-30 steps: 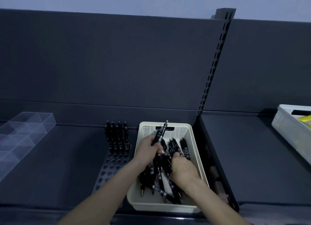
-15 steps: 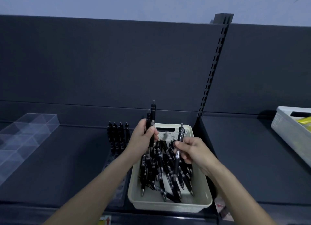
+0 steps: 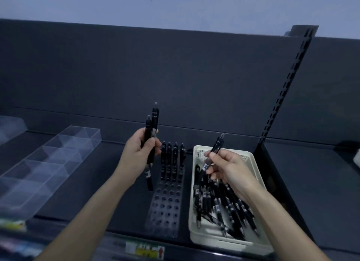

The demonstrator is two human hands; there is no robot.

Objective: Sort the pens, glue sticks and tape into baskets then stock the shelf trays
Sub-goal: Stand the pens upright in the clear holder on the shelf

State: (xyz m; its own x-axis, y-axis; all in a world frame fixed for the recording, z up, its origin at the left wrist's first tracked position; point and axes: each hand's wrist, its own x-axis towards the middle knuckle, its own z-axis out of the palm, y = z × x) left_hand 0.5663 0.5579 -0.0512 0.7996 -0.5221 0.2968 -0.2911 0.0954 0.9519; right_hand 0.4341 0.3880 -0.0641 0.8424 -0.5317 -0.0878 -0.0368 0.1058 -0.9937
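A cream basket [image 3: 196,218] on the dark shelf holds several black pens [image 3: 226,204]. To its left lies a clear pen tray with rows of holes [image 3: 165,208]; several black pens [image 3: 172,159] stand in its far rows. My left hand [image 3: 136,157] grips two black pens [image 3: 152,132] upright, just left of the tray's far end. Over the basket's far half, my right hand [image 3: 226,167] pinches one black pen [image 3: 215,149], tilted with its top pointing up and right.
A clear divided tray [image 3: 48,163] lies on the shelf at the left. A slotted black upright [image 3: 282,91] and a divider panel stand right of the basket. A pale basket edge [image 3: 357,159] shows at the far right. Price labels [image 3: 145,251] line the shelf's front edge.
My left hand has carried its two pens leftwards, from above the basket to beside the hole tray. My right hand has lifted one pen a little higher above the basket. The view has shifted left.
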